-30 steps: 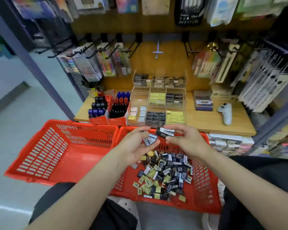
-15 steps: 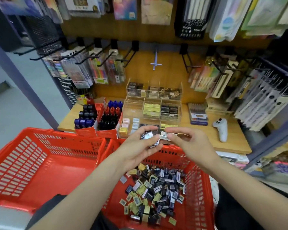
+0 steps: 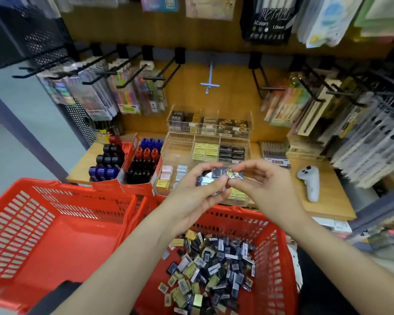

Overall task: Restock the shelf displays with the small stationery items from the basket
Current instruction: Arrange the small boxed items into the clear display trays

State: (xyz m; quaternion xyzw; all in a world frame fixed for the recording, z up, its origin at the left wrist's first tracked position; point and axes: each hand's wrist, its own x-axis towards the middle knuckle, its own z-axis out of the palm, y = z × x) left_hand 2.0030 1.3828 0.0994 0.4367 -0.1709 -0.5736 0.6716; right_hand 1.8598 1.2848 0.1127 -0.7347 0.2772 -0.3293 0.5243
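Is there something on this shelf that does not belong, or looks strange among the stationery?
Yes: a white game-controller-like object lies loose on the wooden shelf, right of the clear display trays. It has no package and matches nothing nearby.

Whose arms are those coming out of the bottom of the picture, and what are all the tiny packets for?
Nobody is standing behind a camera here. The person wears it on their head, so you see what they see: their own two arms reaching forward in a stationery shop.

The left hand holds a few small shiny packets. The right hand pinches a dark packet at the top of that little bunch. Both hands are up in front of a wooden shelf.

Below them is a red basket with a heap of the same little packets in it. Another red basket sits to its left.

On the shelf stands a clear tray split into boxes, some with packets already in them. That is probably where these go. Beside it are marker boxes and a white controller.
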